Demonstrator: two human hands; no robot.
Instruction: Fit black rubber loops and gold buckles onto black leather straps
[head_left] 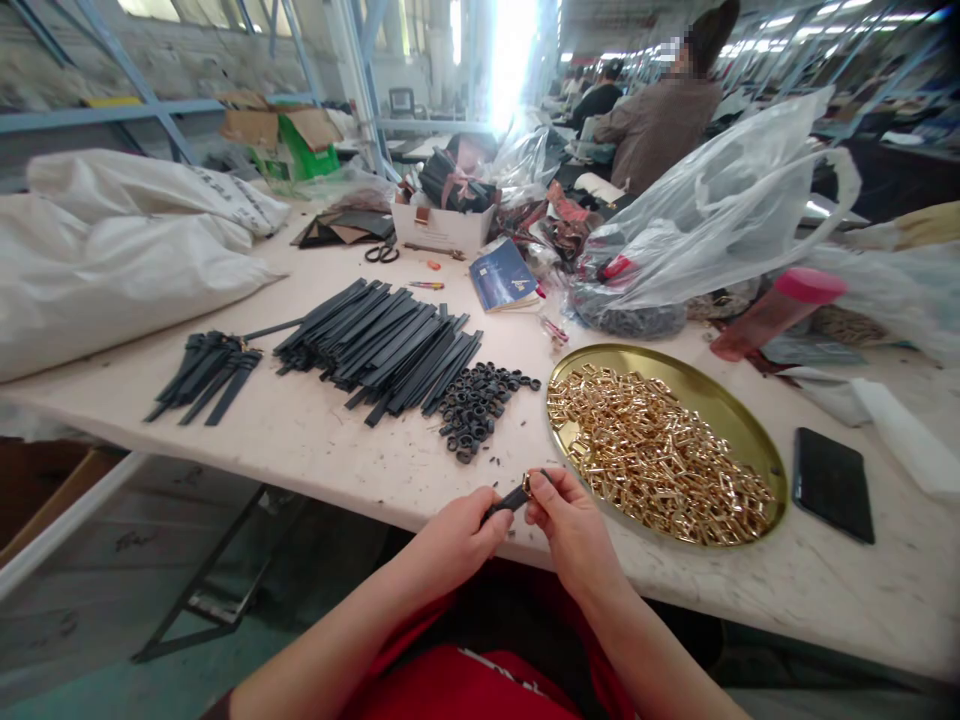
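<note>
A dark strap point(514, 498) runs between my two hands at the table's front edge. My left hand point(474, 522) is closed around its left part. At the other end, my right hand point(561, 508) pinches the strap by a small gold buckle point(527, 486), partly hidden by the fingers. Just beyond lies a heap of small black loops point(472, 405). Many loose dark straps point(375, 345) are piled behind and to the left of it. Right of my right hand, a round gold tray point(694, 385) bears a heap of gold buckles point(652, 450).
Straps with buckles point(206, 370) lie in a bunch at left, near a white sack point(120, 250). A phone point(832, 483) and a pink-lidded bottle point(780, 312) are at right. Farther back are a blue booklet point(501, 274), scissors point(382, 252), a white box point(439, 228) and a plastic bag point(720, 210).
</note>
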